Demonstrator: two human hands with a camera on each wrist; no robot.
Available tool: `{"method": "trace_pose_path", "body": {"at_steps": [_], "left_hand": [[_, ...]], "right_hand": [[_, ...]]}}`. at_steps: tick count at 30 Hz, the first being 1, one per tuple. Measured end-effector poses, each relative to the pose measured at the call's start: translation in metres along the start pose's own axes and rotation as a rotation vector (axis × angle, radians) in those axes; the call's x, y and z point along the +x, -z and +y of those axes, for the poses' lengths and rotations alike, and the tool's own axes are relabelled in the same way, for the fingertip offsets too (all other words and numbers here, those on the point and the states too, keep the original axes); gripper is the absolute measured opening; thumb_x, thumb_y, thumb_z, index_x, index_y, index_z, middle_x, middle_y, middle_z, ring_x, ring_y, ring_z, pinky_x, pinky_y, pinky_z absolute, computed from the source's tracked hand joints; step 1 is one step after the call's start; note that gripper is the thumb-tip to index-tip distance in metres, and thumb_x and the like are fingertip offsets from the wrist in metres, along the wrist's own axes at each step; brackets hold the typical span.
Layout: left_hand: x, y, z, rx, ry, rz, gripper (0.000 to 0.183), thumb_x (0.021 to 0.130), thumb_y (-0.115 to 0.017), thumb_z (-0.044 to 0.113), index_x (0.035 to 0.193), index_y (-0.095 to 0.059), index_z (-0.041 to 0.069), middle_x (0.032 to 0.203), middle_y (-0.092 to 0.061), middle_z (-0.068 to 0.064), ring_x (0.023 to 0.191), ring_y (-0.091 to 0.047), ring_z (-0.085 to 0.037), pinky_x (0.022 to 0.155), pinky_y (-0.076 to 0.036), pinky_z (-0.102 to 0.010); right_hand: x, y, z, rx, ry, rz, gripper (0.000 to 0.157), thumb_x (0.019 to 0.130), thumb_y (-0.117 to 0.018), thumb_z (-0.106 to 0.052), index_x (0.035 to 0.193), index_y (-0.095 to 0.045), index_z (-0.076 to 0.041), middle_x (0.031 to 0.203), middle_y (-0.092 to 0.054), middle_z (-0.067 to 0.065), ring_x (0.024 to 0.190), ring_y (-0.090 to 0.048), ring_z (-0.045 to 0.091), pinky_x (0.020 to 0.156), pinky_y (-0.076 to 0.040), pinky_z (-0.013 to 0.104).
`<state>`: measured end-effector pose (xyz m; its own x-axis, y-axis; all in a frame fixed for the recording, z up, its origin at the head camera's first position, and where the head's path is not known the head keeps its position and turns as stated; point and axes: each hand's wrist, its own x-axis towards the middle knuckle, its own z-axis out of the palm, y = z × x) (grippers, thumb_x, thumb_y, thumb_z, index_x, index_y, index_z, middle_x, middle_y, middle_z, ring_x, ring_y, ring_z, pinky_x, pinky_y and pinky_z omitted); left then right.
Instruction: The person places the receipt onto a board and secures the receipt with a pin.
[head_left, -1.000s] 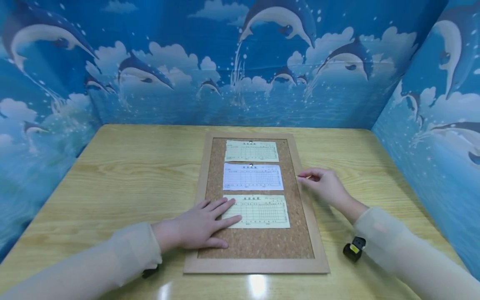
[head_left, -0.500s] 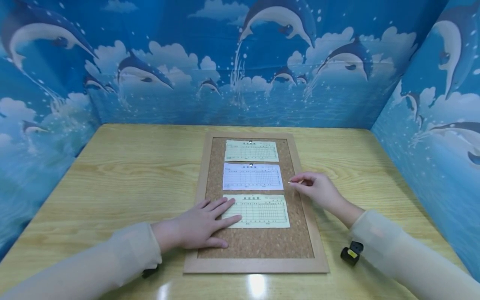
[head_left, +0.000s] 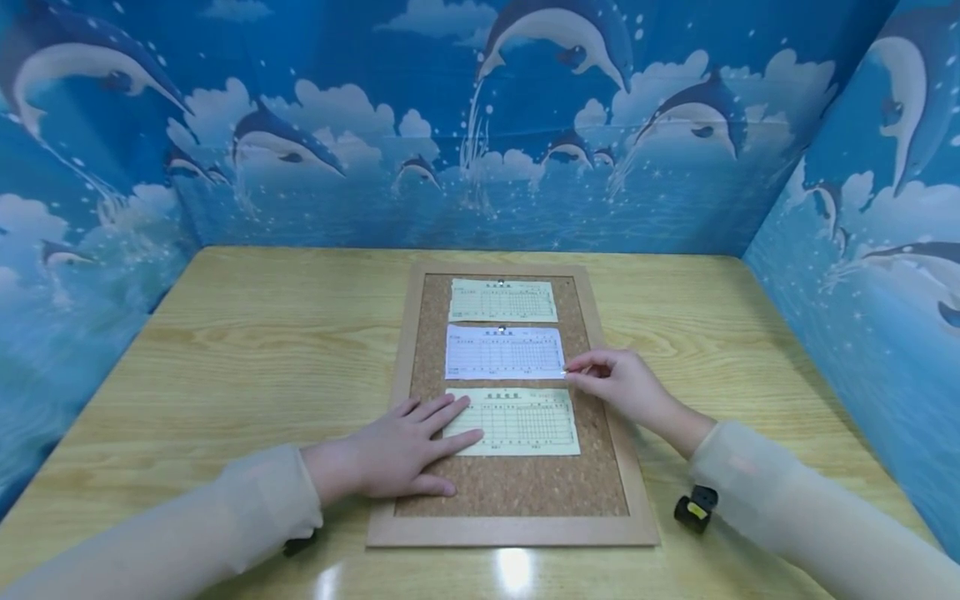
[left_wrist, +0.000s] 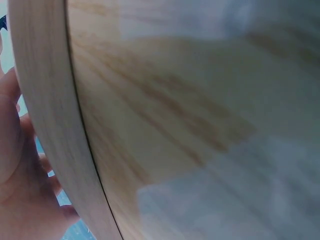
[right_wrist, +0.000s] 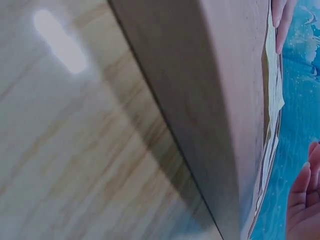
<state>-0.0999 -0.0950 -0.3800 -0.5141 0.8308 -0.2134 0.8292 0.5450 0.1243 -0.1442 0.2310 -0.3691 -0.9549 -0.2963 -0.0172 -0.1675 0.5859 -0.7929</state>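
A framed cork board (head_left: 510,492) lies on the table, bearing three printed form slips in a column. The top slip (head_left: 502,304) is pale green, the middle slip (head_left: 504,357) bluish white, the bottom slip (head_left: 525,425) pale green. Small shiny tacks show at the top edges of the upper two. My left hand (head_left: 401,450) lies spread on the board's left side, fingertips resting on the bottom slip. Between thumb and fingers, my right hand (head_left: 626,392) pinches a tiny thumbtack (head_left: 565,372), close to the middle slip's lower right corner. Its tip is too small to see clearly.
The wooden table (head_left: 262,333) extends to both sides of the board. Blue dolphin-print cloth walls (head_left: 360,200) enclose the back and sides. A black wrist camera (head_left: 694,510) hangs under the right sleeve. The board's wooden frame (right_wrist: 200,100) stands up slightly from the table.
My right hand has moved left and slightly toward me, from the board's right frame to the middle slip's corner, still pinching the thumbtack. The left hand has stayed put.
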Motion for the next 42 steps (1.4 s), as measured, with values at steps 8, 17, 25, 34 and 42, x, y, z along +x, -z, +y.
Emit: {"method": "trace_pose_path", "body": {"at_steps": [8,17,25,34,42], "left_hand": [[0.0,0.0,0.0,0.008,0.015,-0.016,0.069,0.092,-0.03,0.064,0.15,-0.018,0.03,0.155,-0.004,-0.012,0.141,-0.008,-0.03,0.105,-0.019,-0.058],[0.001,0.001,0.0,0.005,0.018,-0.02,0.069,0.091,-0.028,0.065,0.15,-0.017,0.03,0.156,-0.004,-0.012,0.141,-0.008,-0.03,0.105,-0.017,-0.058],[0.001,0.0,0.0,0.014,0.018,-0.021,0.069,0.091,-0.028,0.065,0.15,-0.018,0.031,0.156,-0.004,-0.012,0.141,-0.008,-0.03,0.105,-0.017,-0.058],[0.001,0.002,0.001,0.01,0.017,-0.02,0.068,0.092,-0.03,0.064,0.15,-0.019,0.03,0.155,-0.005,-0.013,0.14,-0.009,-0.031,0.105,-0.018,-0.058],[0.0,0.002,0.001,0.008,0.017,-0.029,0.068,0.092,-0.03,0.063,0.15,-0.018,0.029,0.155,-0.004,-0.013,0.14,-0.009,-0.031,0.105,-0.018,-0.058]], "right_hand": [[0.002,-0.008,-0.006,-0.013,0.042,-0.021,0.016,0.083,-0.071,-0.01,0.096,-0.07,-0.001,0.077,-0.065,0.004,0.068,-0.057,0.015,0.057,-0.047,0.023],[0.006,-0.018,-0.017,-0.007,0.036,-0.078,0.014,0.084,-0.069,-0.011,0.096,-0.071,-0.004,0.077,-0.064,0.001,0.066,-0.055,0.014,0.053,-0.045,0.023],[0.01,-0.024,-0.022,-0.016,0.06,-0.092,0.014,0.084,-0.07,-0.013,0.095,-0.072,-0.005,0.08,-0.066,0.0,0.067,-0.057,0.014,0.055,-0.047,0.024],[0.016,-0.033,-0.025,-0.11,0.045,-0.112,0.012,0.083,-0.072,-0.017,0.092,-0.074,-0.01,0.084,-0.068,-0.003,0.067,-0.055,0.01,0.059,-0.047,0.025],[0.021,-0.038,-0.025,-0.104,0.001,-0.151,0.013,0.084,-0.071,-0.018,0.094,-0.074,-0.01,0.085,-0.066,-0.004,0.071,-0.055,0.012,0.062,-0.047,0.027]]}}
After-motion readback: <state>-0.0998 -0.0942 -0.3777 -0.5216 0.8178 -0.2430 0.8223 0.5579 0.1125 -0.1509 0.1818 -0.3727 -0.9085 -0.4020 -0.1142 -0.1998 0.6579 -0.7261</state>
